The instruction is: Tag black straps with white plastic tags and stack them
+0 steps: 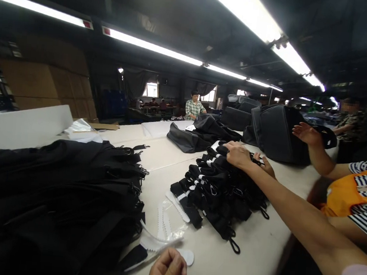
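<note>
My left hand (169, 271) is low in the middle with its fingers curled and thumb across them. A white rounded strip (187, 257) shows just behind it; whether the fingers hold anything is hidden. Reaching in from the right, my right hand (239, 155) is closed on a black strap at the top of a heap of black shoulder straps (220, 188). These straps have metal clips, and several carry white bands. Close to my right hand is a co-worker's hand (267, 166), partly behind my forearm; a second co-worker's hand (307, 134) is raised with fingers spread.
A large pile of black straps or fabric (50, 202) covers the table's left side. White scalloped strips (164, 222) and clear plastic lie between the piles. Black bags (278, 131) stand at the back right. A co-worker in an orange apron (343, 194) is on the right.
</note>
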`<state>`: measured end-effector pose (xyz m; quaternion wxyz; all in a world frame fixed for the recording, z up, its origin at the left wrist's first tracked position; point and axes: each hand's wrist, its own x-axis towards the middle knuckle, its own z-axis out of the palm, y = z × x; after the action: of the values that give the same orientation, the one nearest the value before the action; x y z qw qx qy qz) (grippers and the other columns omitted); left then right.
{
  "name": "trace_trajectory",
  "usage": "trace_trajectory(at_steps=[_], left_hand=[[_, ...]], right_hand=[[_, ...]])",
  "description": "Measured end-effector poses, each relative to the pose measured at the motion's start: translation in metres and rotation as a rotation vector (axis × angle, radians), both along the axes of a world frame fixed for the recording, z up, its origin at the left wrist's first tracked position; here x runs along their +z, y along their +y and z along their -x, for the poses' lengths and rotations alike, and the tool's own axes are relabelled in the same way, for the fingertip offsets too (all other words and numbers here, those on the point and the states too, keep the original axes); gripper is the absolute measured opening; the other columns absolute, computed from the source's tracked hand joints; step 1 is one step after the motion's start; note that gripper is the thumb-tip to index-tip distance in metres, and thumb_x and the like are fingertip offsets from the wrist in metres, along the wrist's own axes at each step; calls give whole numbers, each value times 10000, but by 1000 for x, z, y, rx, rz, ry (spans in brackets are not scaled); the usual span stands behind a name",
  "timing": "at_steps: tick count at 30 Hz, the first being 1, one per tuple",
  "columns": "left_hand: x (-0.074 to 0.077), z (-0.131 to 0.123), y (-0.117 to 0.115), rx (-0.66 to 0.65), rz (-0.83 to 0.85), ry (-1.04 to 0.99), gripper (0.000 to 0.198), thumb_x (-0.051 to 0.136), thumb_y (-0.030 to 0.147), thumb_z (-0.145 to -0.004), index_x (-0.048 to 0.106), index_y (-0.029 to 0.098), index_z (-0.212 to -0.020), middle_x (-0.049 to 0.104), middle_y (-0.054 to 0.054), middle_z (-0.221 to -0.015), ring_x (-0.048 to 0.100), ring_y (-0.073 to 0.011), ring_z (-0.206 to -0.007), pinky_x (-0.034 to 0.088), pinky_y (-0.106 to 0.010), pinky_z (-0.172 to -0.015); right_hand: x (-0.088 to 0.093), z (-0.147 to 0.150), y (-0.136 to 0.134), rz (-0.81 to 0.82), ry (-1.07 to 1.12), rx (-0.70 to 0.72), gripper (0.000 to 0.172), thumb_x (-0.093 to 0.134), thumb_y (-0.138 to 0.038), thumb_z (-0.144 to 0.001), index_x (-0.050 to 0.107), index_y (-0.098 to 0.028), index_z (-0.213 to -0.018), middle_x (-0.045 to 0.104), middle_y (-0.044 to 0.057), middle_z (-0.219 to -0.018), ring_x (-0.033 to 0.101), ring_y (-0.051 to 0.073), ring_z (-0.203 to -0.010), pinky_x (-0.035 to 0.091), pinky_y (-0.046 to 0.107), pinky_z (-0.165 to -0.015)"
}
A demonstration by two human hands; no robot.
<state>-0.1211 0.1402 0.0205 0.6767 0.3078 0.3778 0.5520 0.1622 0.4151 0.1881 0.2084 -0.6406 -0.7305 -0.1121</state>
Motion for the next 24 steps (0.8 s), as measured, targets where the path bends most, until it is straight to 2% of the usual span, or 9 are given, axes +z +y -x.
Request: trace_trajectory(at_steps=[2,4,7,13,17,19,21,22,24], left_hand=[[1,1,0,9,-5,5,545,816,607,-614,513,158,-675,569,18,-554,431,-38,-390,226,-180,-415],[2,2,0,41,1,4,555,832,600,-594,511,155,-678,573,20,-553,436,-35,-393,226,-172,-414],[4,4,-1,97,9,3,558,851,579,-577,509,148,-669,575,22,-545,438,-29,-398,227,-160,-419],[5,7,1,129,-12,-19,533,857,546,-589,523,142,-681,592,19,-565,453,-35,-425,252,-161,-427],[4,3,-2,82,-44,-22,512,811,555,-653,490,158,-697,598,26,-582,465,-33,-431,262,-162,-428],[4,0,-6,54,-51,-29,509,803,552,-654,472,168,-690,599,24,-575,462,-33,-416,263,-168,-420],[6,-4,-7,70,-40,-32,498,810,541,-631,491,163,-694,610,2,-571,468,-46,-400,273,-183,-406],[7,-5,-6,81,-34,-34,496,809,541,-619,501,160,-695,618,-10,-575,473,-52,-394,280,-190,-401],[9,-7,-4,106,-30,-38,493,803,546,-597,509,161,-688,621,-21,-567,474,-62,-379,285,-200,-389]], right_hand=[[-4,16,-1,77,-18,36,304,604,-424,-893,700,-269,-1137,642,52,-1263,584,282,-1170,468,403,-966],[-14,28,-2,140,-28,35,329,624,-478,-871,725,-231,-1065,668,68,-1197,618,277,-1104,496,399,-910],[-26,37,-3,152,-20,-9,321,595,-435,-922,676,-151,-1048,659,95,-1162,625,230,-1053,513,421,-910],[-34,17,-32,92,-5,-62,246,599,-350,-943,642,-131,-1046,667,76,-1085,648,194,-973,549,399,-872],[-36,1,-73,45,-38,69,179,527,-217,-940,702,-202,-909,673,83,-1185,658,197,-1003,528,359,-923],[-36,5,-89,8,-40,89,251,500,-109,-848,725,-205,-796,664,170,-1201,677,306,-984,543,445,-857],[-35,24,-101,-66,-33,142,231,520,-135,-796,733,-223,-796,621,235,-1255,584,455,-1143,489,603,-880],[-33,40,-107,-118,-15,223,217,539,-190,-803,734,-271,-853,622,197,-1277,542,452,-1212,451,623,-953],[-29,83,-126,-143,139,476,206,553,-333,-852,708,-360,-986,664,103,-1238,593,391,-1169,466,578,-994]])
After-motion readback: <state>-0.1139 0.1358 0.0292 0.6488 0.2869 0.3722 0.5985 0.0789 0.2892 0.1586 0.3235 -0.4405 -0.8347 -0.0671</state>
